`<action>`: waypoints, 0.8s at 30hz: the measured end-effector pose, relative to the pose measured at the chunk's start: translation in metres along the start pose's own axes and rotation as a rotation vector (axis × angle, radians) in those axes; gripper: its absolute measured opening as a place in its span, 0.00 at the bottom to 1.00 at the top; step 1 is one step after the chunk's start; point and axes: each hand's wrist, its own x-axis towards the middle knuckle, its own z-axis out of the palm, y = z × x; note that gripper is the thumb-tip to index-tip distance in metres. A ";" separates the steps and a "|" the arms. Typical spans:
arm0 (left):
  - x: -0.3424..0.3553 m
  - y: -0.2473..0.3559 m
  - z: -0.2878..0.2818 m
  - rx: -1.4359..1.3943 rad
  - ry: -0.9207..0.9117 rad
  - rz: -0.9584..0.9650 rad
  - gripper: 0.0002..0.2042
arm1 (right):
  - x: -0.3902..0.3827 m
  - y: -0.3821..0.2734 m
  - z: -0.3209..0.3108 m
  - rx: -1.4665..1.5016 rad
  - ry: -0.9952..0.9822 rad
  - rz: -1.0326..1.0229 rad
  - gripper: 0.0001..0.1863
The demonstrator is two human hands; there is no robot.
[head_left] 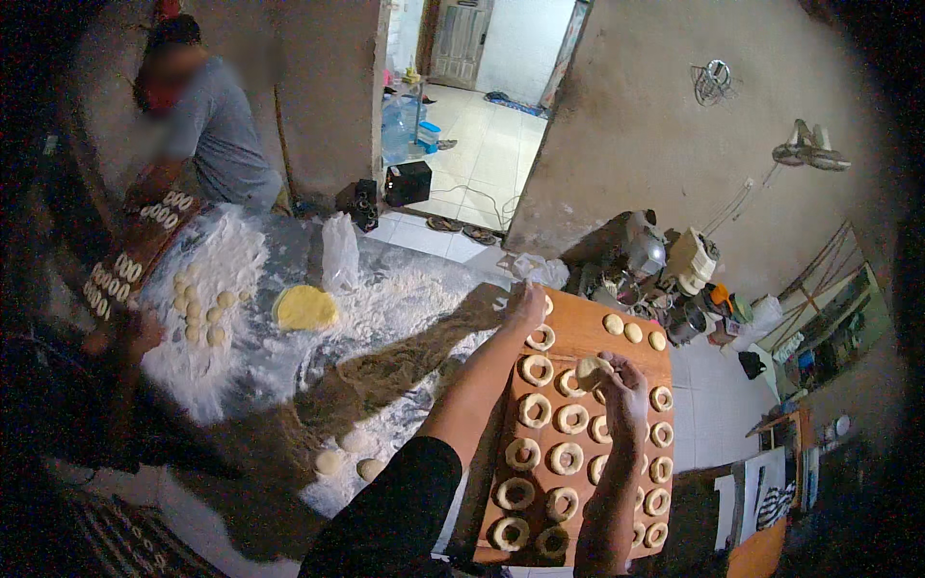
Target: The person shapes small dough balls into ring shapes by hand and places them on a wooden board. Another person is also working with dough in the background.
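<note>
Left hand (526,308) reaches far forward; right hand (628,390) curls its fingers (617,364).

A pale, rounded piece of soft dough (591,374), partly hidden in the right hand (626,390), hangs above a flat orange-brown wooden board (575,321), where pale dough rings (572,431) lie in rows and three smooth, pale dough rounds (633,333) sit near the far edge.

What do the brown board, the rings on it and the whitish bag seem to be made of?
The board: probably wood, perhaps varnished, from its warm brown, smooth-looking face. The rings: apparently raw dough, matte and soft-looking, being pale, rounded and slightly uneven. The bag: likely thin plastic, as it looks whitish and somewhat translucent.
</note>
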 end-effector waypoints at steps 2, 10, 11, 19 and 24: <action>-0.006 0.007 -0.012 -0.397 0.110 0.004 0.13 | 0.000 0.006 -0.005 0.033 -0.078 -0.012 0.10; -0.219 -0.033 -0.143 -0.370 0.554 -0.025 0.17 | 0.010 0.053 0.083 0.007 -0.565 0.086 0.08; -0.262 -0.043 -0.161 -0.332 0.414 -0.201 0.12 | 0.011 0.061 0.106 -0.005 -0.617 0.107 0.09; -0.370 -0.146 -0.224 0.039 0.338 -0.441 0.08 | 0.002 0.160 0.284 -0.245 -0.917 -0.031 0.14; -0.374 -0.186 -0.196 -0.306 0.688 -0.441 0.12 | -0.022 0.173 0.301 -0.582 -0.776 -0.174 0.19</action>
